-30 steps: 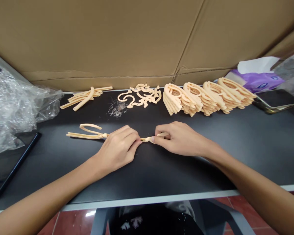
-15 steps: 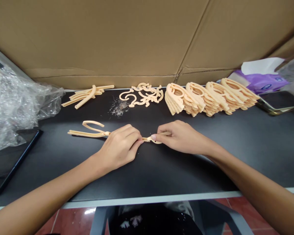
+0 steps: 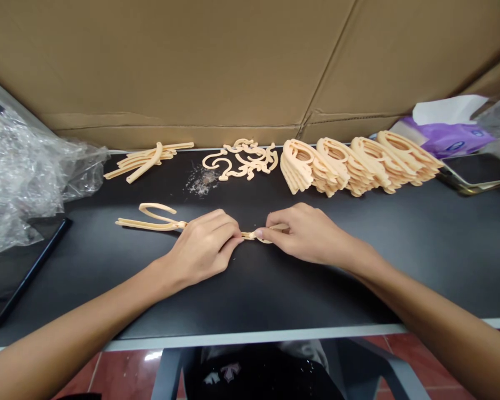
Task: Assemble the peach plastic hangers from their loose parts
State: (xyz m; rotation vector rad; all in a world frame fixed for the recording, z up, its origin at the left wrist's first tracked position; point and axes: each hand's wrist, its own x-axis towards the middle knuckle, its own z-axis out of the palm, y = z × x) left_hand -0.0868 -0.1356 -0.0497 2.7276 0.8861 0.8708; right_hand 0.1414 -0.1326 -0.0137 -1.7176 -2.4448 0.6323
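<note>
A beige plastic folding clothes hanger lies across the black table in front of me, with long slim arms and a curved piece showing at its left. My left hand is closed over its middle, covering much of it. My right hand pinches its right end between thumb and fingers. Between my fingertips shows a short slotted length of the hanger. A bit of a rounded part peeks out under my right thumb; the rest is hidden by the hand.
Behind my hands lie loose straight hanger arms, curved hook pieces, whitish shavings and stacked folded hangers. Clear plastic wrap and a dark tablet-like device sit left; a purple tissue pack and phone sit right. Cardboard walls the back.
Almost nothing differs. Both hands keep their hold on the hanger, and the right thumb has shifted slightly left. The whole view has moved a little.
</note>
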